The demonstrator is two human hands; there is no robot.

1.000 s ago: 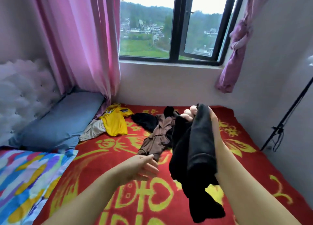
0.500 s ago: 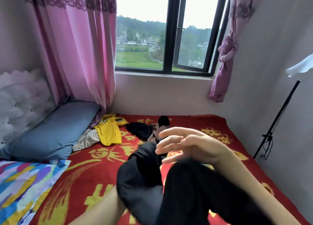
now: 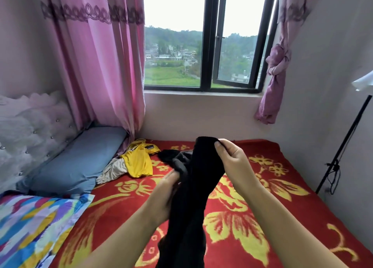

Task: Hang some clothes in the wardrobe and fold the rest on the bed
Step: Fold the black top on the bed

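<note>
In hand: black garment (image 3: 198, 189), raised over the bed (image 3: 292, 223); your right hand (image 3: 232, 162) pinches its top, left hand (image 3: 167, 189) grips mid-length. Outstanding: yellow top (image 3: 139, 162), dark clothes (image 3: 175, 158), unfolded. Nothing visibly folded.

1. The red blanket (image 3: 262, 197) lies bare on the right and in the near middle, giving open room there.
2. Far left, a yellow garment (image 3: 139, 162) and pale cloth (image 3: 113, 170) crowd the blue pillow (image 3: 80, 158).
3. A dark heap (image 3: 171, 156) lies far centre, perhaps several garments.
4. A black stand (image 3: 343, 148) blocks the right edge.
</note>
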